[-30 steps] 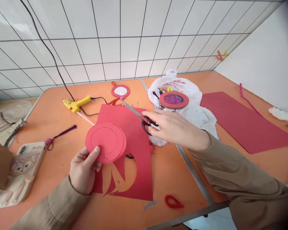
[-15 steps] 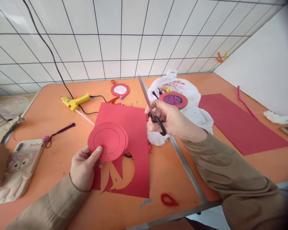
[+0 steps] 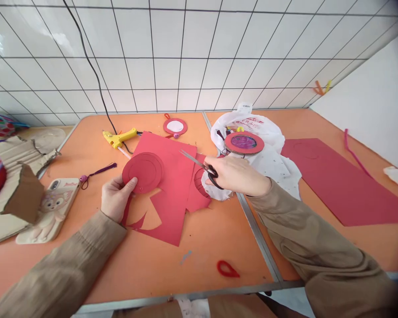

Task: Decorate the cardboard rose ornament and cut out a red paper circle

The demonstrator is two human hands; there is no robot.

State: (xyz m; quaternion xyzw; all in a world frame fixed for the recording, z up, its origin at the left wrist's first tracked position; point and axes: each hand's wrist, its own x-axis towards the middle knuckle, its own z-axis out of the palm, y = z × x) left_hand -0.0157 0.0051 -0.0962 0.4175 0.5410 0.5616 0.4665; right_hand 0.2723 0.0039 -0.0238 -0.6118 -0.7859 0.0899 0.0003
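Pinched between the thumb and fingers of my left hand (image 3: 115, 198) is a red disc (image 3: 145, 170) with a smaller circle drawn inside it. In my right hand (image 3: 237, 174) are black-handled scissors (image 3: 194, 159), their blades pointing left toward the disc but apart from it. Beneath both lies a red sheet (image 3: 172, 176) with curved cut-outs along its lower left. Another cut red piece (image 3: 198, 201) rests just right of that sheet, below the scissors.
A yellow glue gun (image 3: 119, 138) and a red-rimmed white disc (image 3: 175, 126) lie behind. To the right are a white plastic bag (image 3: 272, 132), a red ring with a purple centre (image 3: 230, 142) and a red sheet (image 3: 338, 185). Phone (image 3: 49, 221), cardboard (image 3: 23, 194) and purple tassel (image 3: 102, 169) sit left.
The scissors have swung from pointing upward to pointing left and come lower. My left hand still grips the disc. The red sheet has shifted, showing the cut piece beside it. The view has shifted left.
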